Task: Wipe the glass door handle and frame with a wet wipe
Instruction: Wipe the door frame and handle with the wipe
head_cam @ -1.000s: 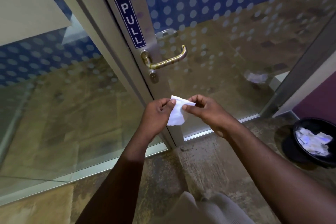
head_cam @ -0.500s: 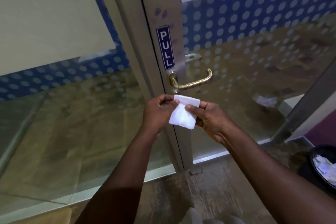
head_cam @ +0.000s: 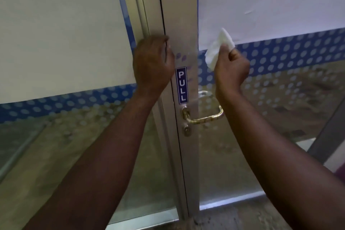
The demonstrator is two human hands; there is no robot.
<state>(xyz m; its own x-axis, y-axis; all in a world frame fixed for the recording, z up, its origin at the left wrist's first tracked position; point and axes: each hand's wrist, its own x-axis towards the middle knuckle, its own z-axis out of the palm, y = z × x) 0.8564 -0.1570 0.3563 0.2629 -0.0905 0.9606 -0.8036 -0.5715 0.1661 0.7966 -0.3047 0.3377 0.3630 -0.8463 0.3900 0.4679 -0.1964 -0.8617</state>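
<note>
A silver metal door frame [head_cam: 179, 15] runs up the middle of the glass door, with a blue PULL sign [head_cam: 182, 85] on it. Below the sign sits a brass lever handle [head_cam: 205, 118] and a keyhole [head_cam: 187, 131]. My left hand [head_cam: 152, 61] rests against the left edge of the frame, above and left of the sign, fingers curled. My right hand [head_cam: 230, 69] grips a crumpled white wet wipe [head_cam: 218, 50] raised in front of the glass just right of the frame, above the handle.
Frosted panels and a blue dotted band [head_cam: 280, 58] cover the glass on both sides. A fixed glass pane [head_cam: 65, 136] stands left of the frame. A dark post [head_cam: 326, 134] leans at the right edge. The floor threshold [head_cam: 233, 203] runs below.
Both hands rose from below the handle to above it. My left hand let go of the wipe and went to the frame; my right hand kept the wipe. The view tilted up.
</note>
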